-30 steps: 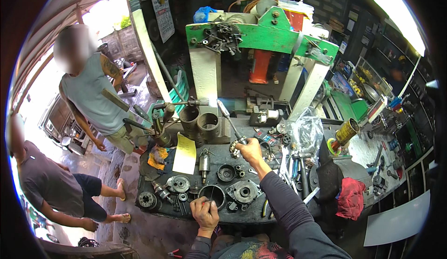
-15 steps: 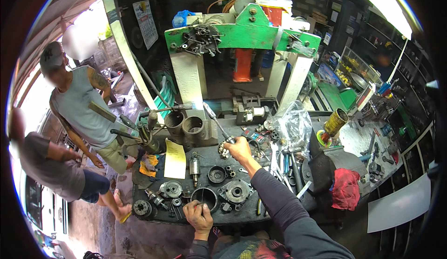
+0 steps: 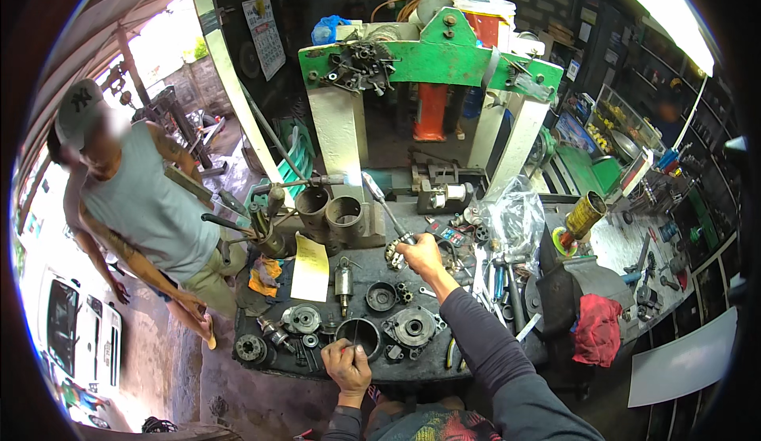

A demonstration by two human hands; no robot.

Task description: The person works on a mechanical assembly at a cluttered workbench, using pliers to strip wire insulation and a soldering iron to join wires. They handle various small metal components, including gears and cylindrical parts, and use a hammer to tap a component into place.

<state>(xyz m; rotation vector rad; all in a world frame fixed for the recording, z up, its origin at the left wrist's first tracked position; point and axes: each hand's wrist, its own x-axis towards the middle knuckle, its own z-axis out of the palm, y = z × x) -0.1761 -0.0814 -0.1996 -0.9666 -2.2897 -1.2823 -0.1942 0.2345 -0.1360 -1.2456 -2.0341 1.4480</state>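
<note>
In the head view, your right hand (image 3: pixel 420 255) wraps its fingers around a long metal tool (image 3: pixel 381 198) above the table (image 3: pixel 365 259); it should be stiff, perhaps heavy, best held by its handle. Your left hand (image 3: pixel 347 370) curls at a metal ring (image 3: pixel 369 338); its grip I cannot tell

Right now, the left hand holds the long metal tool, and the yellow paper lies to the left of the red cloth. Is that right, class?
Not quite: the right hand holds the long metal tool, as the head view shows. The yellow paper does lie to the left of the red cloth.
</note>
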